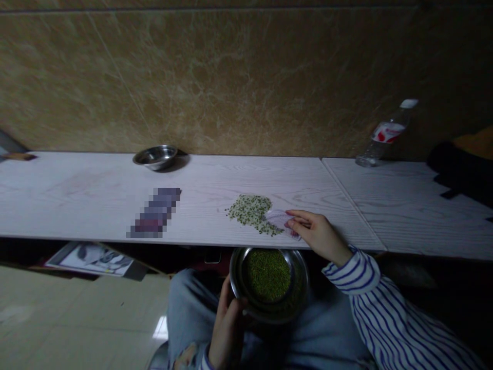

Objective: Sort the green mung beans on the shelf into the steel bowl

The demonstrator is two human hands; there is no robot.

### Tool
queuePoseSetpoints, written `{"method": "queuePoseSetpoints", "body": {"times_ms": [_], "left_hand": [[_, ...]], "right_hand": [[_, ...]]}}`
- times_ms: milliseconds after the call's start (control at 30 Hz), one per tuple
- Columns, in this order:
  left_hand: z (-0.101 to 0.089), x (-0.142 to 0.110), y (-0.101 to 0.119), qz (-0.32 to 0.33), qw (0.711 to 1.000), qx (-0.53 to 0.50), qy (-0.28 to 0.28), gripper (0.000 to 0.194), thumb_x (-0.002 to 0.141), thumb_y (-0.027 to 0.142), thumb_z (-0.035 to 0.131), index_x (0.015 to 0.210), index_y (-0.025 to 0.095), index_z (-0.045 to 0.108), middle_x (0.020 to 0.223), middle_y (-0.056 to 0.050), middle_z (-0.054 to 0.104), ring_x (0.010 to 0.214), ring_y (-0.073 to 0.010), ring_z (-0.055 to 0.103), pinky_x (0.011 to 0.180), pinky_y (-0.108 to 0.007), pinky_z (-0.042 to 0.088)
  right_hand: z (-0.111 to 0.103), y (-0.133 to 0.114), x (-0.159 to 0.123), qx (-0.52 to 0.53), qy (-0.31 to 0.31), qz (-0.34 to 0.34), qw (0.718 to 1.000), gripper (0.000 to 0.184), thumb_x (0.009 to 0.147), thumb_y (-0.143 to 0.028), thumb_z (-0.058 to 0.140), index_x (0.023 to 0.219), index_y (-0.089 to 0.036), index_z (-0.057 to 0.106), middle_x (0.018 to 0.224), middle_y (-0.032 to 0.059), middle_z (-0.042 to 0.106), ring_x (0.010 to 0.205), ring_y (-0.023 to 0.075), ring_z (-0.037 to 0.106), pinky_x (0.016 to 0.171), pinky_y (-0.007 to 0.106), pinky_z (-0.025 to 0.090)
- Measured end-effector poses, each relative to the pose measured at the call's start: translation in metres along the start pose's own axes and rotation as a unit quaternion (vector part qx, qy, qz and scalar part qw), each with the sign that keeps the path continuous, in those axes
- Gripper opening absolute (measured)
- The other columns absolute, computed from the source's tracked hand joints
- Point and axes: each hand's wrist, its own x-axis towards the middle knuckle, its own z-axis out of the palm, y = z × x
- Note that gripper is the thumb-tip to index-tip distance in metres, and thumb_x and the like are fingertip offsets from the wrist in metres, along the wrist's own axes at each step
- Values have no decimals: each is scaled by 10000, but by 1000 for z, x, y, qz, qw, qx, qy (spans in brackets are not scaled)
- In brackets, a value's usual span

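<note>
My left hand [228, 321] grips the rim of a steel bowl [301, 288] on the lap, just under the table's front edge. Small green beans [268, 275], which look like mung beans, lie inside it. Over the table, my right hand [314, 231] pinches a clear plastic piece [278, 218] with a curved outline; its exact kind is hard to make out. This piece meets the right side of a spread pile of white grains and green beans [248, 211] on the white wood-grain tabletop [208, 205].
A second steel bowl [156, 158] sits at the back left by the wall. Closer in lies a pixelated flat item [156, 213]. At the right stand a clear bottle [387, 132] with a white cap and a dark object [466, 172]. Below, a shelf holds a printed box [96, 258].
</note>
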Motion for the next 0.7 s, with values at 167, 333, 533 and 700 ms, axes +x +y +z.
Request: {"method": "queuePoseSetpoints", "body": {"times_ms": [167, 333, 533, 700], "left_hand": [[3, -3, 2, 0, 1000, -12, 2, 732, 679, 265, 724, 1394, 259, 565, 1304, -97, 699, 1175, -340, 615, 745, -337, 534], [7, -5, 4, 0, 1000, -20, -6, 739, 689, 237, 708, 1408, 243, 534, 1303, -106, 683, 1171, -336, 609, 791, -369, 547], [8, -6, 6, 10, 1000, -11, -13, 637, 691, 232, 714, 1319, 247, 608, 1215, -78, 712, 1102, -303, 622, 740, -326, 545], [8, -7, 6, 3, 1000, -24, -3, 644, 690, 220, 727, 1321, 241, 601, 1206, -87, 721, 1027, -287, 648, 729, -338, 555]], "right_hand": [[3, -2, -3, -9, -1, -1, 1000, 322, 791, -268, 700, 1085, -158, 773, 797, 71, 798, 611, 164, 707, 598, 303, 604], [5, -4, -5, -21, -3, -3, 1000, 333, 799, -257, 688, 1102, -148, 772, 806, 78, 798, 626, 167, 707, 619, 303, 597], [8, -7, -5, -28, -14, -15, 999, 346, 805, -266, 674, 1113, -144, 773, 812, 82, 799, 618, 165, 704, 594, 291, 592], [3, -8, -6, -44, -13, -27, 999, 357, 805, -284, 666, 1111, -138, 777, 822, 91, 803, 627, 167, 707, 582, 280, 584]]}}
